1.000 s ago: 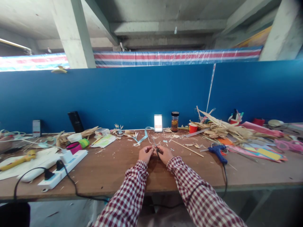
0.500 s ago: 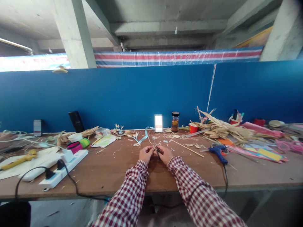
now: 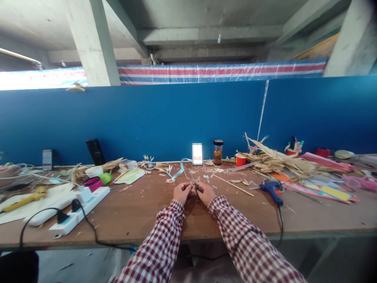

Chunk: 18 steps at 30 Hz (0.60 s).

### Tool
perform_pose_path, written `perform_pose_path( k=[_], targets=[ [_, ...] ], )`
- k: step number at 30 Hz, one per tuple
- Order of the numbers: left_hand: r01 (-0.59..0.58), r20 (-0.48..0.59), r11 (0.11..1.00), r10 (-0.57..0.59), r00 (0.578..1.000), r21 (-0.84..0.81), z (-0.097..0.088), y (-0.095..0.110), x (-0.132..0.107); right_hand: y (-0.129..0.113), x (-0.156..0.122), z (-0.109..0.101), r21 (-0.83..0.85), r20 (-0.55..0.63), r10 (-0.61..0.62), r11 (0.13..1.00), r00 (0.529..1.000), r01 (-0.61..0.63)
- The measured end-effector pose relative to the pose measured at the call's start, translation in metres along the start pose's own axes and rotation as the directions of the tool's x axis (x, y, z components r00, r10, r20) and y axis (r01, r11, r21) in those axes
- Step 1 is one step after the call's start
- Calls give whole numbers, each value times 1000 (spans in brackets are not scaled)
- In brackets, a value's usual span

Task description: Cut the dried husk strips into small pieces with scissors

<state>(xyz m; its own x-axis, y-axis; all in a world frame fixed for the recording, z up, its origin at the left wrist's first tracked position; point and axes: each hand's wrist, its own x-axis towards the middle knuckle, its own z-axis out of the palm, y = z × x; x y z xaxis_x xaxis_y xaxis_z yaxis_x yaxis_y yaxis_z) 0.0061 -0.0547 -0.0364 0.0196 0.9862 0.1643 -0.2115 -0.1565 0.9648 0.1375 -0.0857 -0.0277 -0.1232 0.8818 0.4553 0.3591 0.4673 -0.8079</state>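
Note:
Both of my hands meet over the middle of the brown wooden table. My left hand is closed in a pinch on a small pale piece that is too small to name. My right hand is closed round small dark scissors, whose blades point up and away between the two hands. Pale straw scraps lie scattered on the table just beyond my hands. Red-and-white checked sleeves cover both forearms.
A blue glue gun with a black cord lies to the right, beside a heap of dried husks and coloured paper. A white power strip, a yellow tool and tape rolls lie left. A jar and red cup stand by the blue partition.

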Motion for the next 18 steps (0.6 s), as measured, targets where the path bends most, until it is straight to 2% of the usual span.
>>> perform_pose_path(
  k=[18],
  targets=[
    [-3, 1, 1000, 3, 1000, -26, 0, -1, 0, -1, 0, 0, 2, 16, -10, 1000, 1000, 10]
  ],
)
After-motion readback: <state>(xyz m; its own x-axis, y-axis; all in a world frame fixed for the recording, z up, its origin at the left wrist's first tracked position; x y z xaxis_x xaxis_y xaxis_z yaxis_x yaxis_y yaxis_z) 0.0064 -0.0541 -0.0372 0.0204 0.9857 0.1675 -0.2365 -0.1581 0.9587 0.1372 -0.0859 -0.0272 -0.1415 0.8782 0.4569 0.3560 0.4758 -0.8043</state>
